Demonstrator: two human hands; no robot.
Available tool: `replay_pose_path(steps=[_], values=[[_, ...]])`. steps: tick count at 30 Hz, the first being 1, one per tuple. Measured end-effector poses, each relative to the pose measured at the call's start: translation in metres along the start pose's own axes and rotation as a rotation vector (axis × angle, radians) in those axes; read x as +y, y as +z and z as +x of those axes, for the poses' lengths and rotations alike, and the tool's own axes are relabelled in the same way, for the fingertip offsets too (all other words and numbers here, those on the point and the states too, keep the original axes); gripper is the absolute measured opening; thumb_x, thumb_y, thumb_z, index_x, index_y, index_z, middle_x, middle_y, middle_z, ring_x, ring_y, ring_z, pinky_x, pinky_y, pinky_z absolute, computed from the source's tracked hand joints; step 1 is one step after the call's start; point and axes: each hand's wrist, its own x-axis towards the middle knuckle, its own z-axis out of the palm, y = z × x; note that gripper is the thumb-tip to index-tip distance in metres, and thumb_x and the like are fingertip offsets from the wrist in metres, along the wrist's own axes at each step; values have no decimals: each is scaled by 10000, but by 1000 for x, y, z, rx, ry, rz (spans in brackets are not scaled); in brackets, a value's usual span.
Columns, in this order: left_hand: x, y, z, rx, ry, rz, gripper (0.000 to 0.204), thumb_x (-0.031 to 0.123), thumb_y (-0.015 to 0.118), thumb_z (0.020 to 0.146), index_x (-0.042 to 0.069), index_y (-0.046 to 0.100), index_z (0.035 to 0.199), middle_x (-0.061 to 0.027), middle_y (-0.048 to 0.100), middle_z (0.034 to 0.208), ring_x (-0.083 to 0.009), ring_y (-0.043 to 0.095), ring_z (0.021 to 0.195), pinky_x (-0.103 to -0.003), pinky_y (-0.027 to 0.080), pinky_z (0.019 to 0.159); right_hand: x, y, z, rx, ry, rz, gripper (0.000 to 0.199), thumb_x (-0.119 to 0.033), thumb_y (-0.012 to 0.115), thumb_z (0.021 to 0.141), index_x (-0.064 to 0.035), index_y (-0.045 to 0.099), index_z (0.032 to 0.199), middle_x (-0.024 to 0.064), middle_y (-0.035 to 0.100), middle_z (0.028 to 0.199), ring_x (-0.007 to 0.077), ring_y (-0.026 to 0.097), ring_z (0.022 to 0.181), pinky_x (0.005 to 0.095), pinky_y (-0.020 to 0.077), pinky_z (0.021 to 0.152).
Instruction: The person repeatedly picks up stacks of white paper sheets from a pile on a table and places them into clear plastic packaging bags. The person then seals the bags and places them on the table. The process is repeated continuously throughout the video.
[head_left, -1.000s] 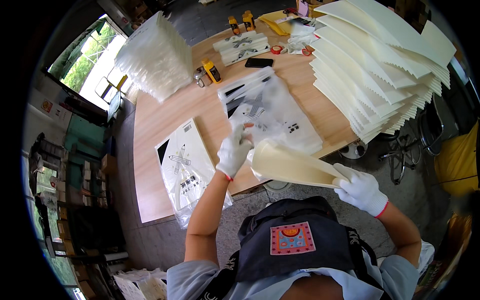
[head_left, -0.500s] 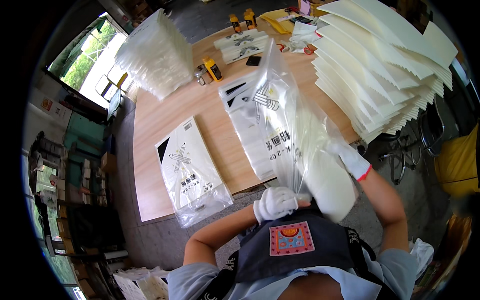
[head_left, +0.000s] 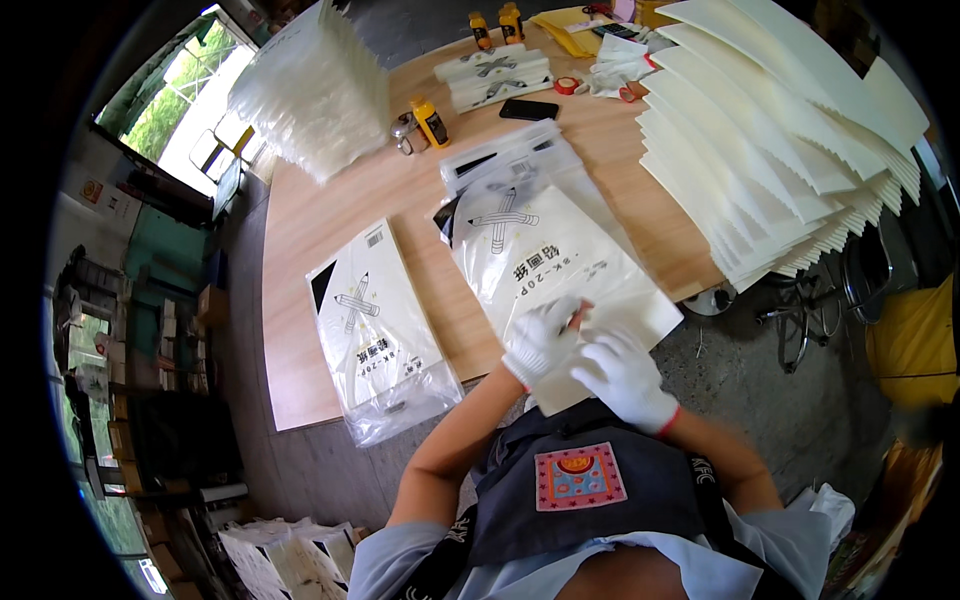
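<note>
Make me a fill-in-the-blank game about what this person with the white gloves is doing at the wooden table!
1. Both gloved hands, left hand and right hand, press on a clear plastic bag holding a white ____ pad.
2. The big fanned stack of cream sheets lies on the person's ____ side.
3. The small bottles on the wooden table are ____ in colour.

Missing words: paper; right; yellow

Both gloved hands low, close together: left hand [head_left: 541, 338] pressing flat, right hand [head_left: 624, 375] alongside (fingers spread), bare forearms bent inward.
</note>
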Motion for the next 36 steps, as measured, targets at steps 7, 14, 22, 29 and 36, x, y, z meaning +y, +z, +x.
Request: replay_pose_path(steps=[7, 14, 22, 29, 36], values=[[9, 7, -78, -89, 23, 418, 176, 21, 660, 635, 102, 607, 783, -83, 610, 714, -276, 581, 644, -334, 458, 550, 67, 1, -1, -168, 533, -550, 364, -291, 557, 843, -116, 538, 1162, 134, 647, 806, 299, 637, 727, 441, 491, 647], [-20, -24, -159, 501, -737, 28, 107, 71, 639, 749, 65, 532, 749, -52, 565, 727, -151, 523, 656, -281, 419, 589, 32, -26, -17, -349, 350, -535, 234, -252, 443, 890, -67, 568, 823, 121, 628, 623, 295, 630, 556, 434, 490, 502], [67, -49, -181, 34, -766, -157, 157, 86, 678, 770, 49, 536, 716, -26, 525, 687, -77, 488, 646, -246, 412, 568, 4, -48, -81, -783, 434, -332, 306, -266, 383, 889, -48, 565, 1002, 136, 643, 653, 330, 638, 571, 468, 499, 531], [-7, -28, -147, 324, -757, 44, 163, 56, 625, 711, 47, 468, 758, -92, 500, 635, -212, 517, 567, -325, 437, 557, 49, -42, -37, -247, 340, -441, 272, -253, 455, 879, -72, 569, 711, 131, 555, 517, 333, 569, 473, 458, 452, 466], [-14, -26, -240, 95, -820, -431, 169, 201, 611, 838, 90, 488, 867, -40, 554, 720, -162, 560, 665, -306, 478, 632, 83, -33, -88, -562, 472, -148, 221, -251, 484, 835, -86, 596, 740, 92, 635, 729, 297, 624, 612, 382, 489, 558]])
